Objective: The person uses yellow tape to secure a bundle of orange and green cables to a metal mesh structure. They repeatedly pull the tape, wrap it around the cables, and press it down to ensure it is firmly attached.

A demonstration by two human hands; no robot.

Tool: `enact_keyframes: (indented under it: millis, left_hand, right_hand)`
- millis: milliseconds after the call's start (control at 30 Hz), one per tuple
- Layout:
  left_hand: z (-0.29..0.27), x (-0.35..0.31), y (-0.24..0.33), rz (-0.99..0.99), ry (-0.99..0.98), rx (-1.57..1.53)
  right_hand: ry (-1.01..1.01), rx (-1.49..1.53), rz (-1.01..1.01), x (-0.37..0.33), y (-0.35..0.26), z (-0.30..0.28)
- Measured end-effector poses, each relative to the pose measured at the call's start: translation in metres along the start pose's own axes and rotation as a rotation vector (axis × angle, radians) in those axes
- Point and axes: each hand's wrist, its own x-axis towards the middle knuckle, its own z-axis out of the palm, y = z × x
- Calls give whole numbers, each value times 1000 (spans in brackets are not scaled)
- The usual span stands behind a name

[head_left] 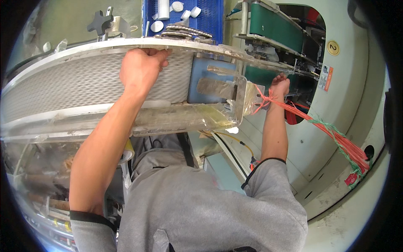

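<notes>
My left hand point(142, 72) is over a pale ribbed conveyor belt point(84, 73), its fingers curled in at the far side rail point(100, 43). The fingertips meet at the rail's lower edge; anything small between them is hidden. My right hand point(280, 85) reaches forward to the machine opening, palm side partly up and fingers curled. It is just below the rail's thin right end, beside a green belt point(275, 29). I cannot make out what those fingers hold, if anything.
A blue crate point(205, 19) with white round pieces stands beyond the rail. A black star knob point(100, 23) rises at the far left. Red and green strings point(331, 130) stretch from a clear bracket point(240, 101) to the machine's cream wall point(348, 84).
</notes>
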Motion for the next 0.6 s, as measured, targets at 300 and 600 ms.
enact_keyframes:
  millis: [300, 600]
  left_hand:
    - [0, 0, 1, -13, -23, -16]
    - [1, 1, -2, 22, -28, -92]
  right_hand:
    - [0, -361, -58, -32, -24, 9]
    - [-50, -496, -95, -5, -29, 22]
